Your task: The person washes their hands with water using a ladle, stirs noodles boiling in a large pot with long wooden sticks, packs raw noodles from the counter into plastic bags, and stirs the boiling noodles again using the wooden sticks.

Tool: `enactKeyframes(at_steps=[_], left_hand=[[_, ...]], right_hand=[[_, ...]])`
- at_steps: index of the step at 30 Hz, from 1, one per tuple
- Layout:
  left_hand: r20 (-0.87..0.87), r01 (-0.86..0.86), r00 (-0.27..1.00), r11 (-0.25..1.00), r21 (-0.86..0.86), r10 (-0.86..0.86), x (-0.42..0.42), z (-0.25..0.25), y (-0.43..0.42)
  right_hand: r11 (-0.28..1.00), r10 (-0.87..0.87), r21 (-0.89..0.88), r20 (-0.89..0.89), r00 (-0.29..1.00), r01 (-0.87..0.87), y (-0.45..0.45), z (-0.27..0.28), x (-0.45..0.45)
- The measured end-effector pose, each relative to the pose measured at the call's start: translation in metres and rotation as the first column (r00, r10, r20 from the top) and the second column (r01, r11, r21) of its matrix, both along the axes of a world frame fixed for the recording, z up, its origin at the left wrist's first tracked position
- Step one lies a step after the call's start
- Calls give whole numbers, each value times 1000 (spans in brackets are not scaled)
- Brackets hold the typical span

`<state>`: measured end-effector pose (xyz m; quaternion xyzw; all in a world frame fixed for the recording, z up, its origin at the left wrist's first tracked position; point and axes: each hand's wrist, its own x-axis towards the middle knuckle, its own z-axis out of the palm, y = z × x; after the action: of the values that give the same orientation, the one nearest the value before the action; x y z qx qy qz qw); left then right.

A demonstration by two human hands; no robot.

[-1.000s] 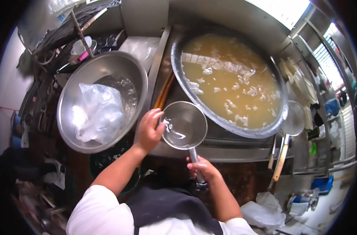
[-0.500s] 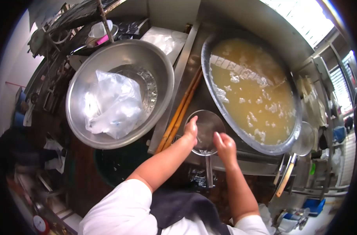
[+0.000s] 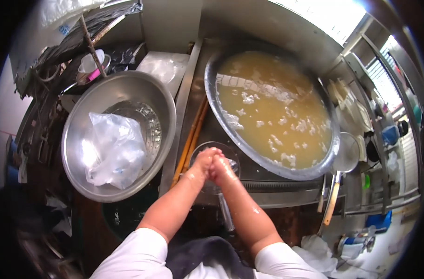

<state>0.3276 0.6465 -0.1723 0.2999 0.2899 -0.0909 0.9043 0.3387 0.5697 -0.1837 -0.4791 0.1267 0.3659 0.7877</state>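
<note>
My left hand (image 3: 204, 161) and my right hand (image 3: 218, 167) are clasped together, fingers closed against each other. Both look wet, with water drops on the forearms. They are above a round metal pan (image 3: 226, 213) whose handle points towards me; the hands cover much of its bowl. To the right stands a large oval metal tub (image 3: 268, 163), full of cloudy yellowish liquid (image 3: 272, 116) with white clumps floating in it. On the left, a wide steel bowl (image 3: 74, 139) contains a crumpled clear plastic bag (image 3: 116, 151).
Two long wooden sticks (image 3: 192, 139) lie between bowl and tub. A round strainer (image 3: 347, 151) hangs at the tub's right, near a wooden-handled utensil (image 3: 332, 200). Behind the bowl are a white-covered surface (image 3: 163, 67) and a small white container (image 3: 91, 60).
My hands, apart over the pan half a second ago, have come together and clasped. The view has shifted, so the bowl and tub appear further left.
</note>
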Motion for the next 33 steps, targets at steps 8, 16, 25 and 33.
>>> enactKeyframes(at_steps=[8,16,25,33], left_hand=[[-295,-315,895,943,112,334,-7,-59,-25],[-352,-292,884,951,100,309,3,-116,-26],[-345,-348,821,878,329,455,-2,-72,-29],[435,-336,897,523,783,-75,-62,35,36]], right_hand=[[185,533,-918,394,749,351,-18,-111,33],[823,350,554,-323,879,-125,-32,-36,20],[963,-253,-154,-221,942,222,-11,-55,6],[900,356,-362,291,888,-242,-59,50,-27]])
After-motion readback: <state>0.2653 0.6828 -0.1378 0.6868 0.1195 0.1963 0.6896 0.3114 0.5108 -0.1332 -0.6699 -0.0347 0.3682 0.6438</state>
